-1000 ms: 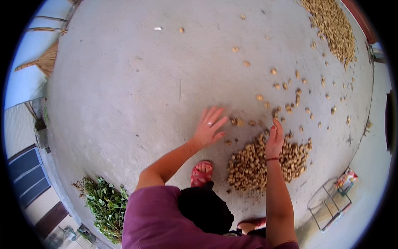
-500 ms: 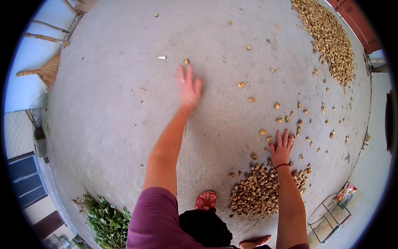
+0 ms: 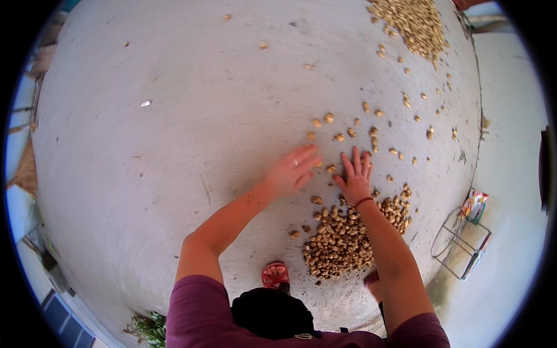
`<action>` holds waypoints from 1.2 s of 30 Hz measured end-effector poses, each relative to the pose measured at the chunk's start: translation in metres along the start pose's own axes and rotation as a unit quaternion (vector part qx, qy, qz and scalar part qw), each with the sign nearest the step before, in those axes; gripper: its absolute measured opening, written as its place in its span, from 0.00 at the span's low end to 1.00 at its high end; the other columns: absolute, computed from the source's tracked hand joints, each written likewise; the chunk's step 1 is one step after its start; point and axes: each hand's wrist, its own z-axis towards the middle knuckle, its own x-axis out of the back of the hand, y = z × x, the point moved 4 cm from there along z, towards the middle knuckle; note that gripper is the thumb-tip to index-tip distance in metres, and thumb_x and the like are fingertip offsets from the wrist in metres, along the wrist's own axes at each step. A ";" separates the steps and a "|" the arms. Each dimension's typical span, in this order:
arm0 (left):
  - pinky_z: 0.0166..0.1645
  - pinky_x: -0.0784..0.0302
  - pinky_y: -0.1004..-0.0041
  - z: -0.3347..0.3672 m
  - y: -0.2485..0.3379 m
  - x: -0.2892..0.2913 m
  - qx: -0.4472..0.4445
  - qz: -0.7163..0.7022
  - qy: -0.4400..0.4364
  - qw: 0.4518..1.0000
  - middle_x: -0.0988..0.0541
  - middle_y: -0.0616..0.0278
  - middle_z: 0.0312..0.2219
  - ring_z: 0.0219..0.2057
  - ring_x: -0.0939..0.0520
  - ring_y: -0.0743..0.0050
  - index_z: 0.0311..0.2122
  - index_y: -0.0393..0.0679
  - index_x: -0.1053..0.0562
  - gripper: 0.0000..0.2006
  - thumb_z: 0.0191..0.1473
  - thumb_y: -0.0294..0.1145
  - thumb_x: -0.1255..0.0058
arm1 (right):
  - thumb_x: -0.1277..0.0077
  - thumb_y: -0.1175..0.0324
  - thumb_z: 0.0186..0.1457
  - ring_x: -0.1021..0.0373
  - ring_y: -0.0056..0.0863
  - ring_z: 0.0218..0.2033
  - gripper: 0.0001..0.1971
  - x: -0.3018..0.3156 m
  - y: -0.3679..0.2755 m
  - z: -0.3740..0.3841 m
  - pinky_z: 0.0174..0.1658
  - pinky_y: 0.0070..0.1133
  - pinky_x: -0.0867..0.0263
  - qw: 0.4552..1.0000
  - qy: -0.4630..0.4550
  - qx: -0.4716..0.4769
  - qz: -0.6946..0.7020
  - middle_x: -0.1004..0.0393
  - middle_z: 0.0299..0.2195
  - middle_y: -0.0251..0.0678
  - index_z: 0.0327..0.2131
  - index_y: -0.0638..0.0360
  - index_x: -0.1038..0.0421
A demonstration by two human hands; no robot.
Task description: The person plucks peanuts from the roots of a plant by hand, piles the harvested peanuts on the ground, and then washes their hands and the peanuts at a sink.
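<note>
Tan nut-like pieces [image 3: 329, 118] around two piles [image 3: 341, 243], left hand [image 3: 293, 169] unclenched, right hand [image 3: 356, 180] splayed

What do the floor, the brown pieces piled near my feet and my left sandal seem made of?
The floor looks like matte concrete: grey, scuffed and scratched. The brown pieces seem to be dry, dull shells, perhaps peanuts, given their tan, lumpy bodies. The left sandal may be plastic or rubber: its red straps look smooth, though leather isn't ruled out.

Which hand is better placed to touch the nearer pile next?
Right, probably: the right hand is just beyond the nearer pile, with its forearm above it, while the left hand is farther away.
</note>
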 end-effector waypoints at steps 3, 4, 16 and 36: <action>0.50 0.52 0.58 0.023 -0.009 0.001 0.001 0.124 -0.042 0.991 0.42 0.52 0.45 0.48 0.44 0.55 0.45 0.42 0.42 0.21 0.42 0.32 0.59 | 0.56 0.58 0.41 0.67 0.41 0.53 0.27 0.004 -0.003 -0.001 0.51 0.39 0.68 0.999 0.026 0.010 0.037 0.62 0.53 0.34 0.47 0.46 0.50; 0.50 0.52 0.59 0.032 -0.025 0.008 0.042 0.190 0.035 0.980 0.43 0.52 0.46 0.48 0.44 0.55 0.45 0.43 0.42 0.22 0.41 0.34 0.58 | 0.56 0.59 0.41 0.65 0.40 0.53 0.25 0.011 -0.004 0.001 0.51 0.38 0.67 0.997 0.048 0.028 0.061 0.60 0.52 0.34 0.46 0.46 0.48; 0.49 0.48 0.64 0.066 0.048 -0.121 0.081 0.072 -0.045 0.993 0.44 0.48 0.45 0.47 0.44 0.53 0.45 0.35 0.44 0.21 0.43 0.29 0.63 | 0.53 0.67 0.36 0.50 0.36 0.46 0.20 0.028 0.072 0.072 0.47 0.30 0.52 0.941 0.202 0.242 0.122 0.44 0.40 0.37 0.38 0.52 0.40; 0.49 0.47 0.63 0.045 0.109 -0.185 0.115 -0.087 -0.112 0.983 0.48 0.44 0.47 0.47 0.44 0.49 0.47 0.37 0.48 0.24 0.44 0.33 0.62 | 0.54 0.74 0.36 0.45 0.35 0.44 0.15 0.022 0.143 -0.041 0.46 0.27 0.47 0.913 0.173 0.236 0.283 0.39 0.39 0.42 0.34 0.58 0.36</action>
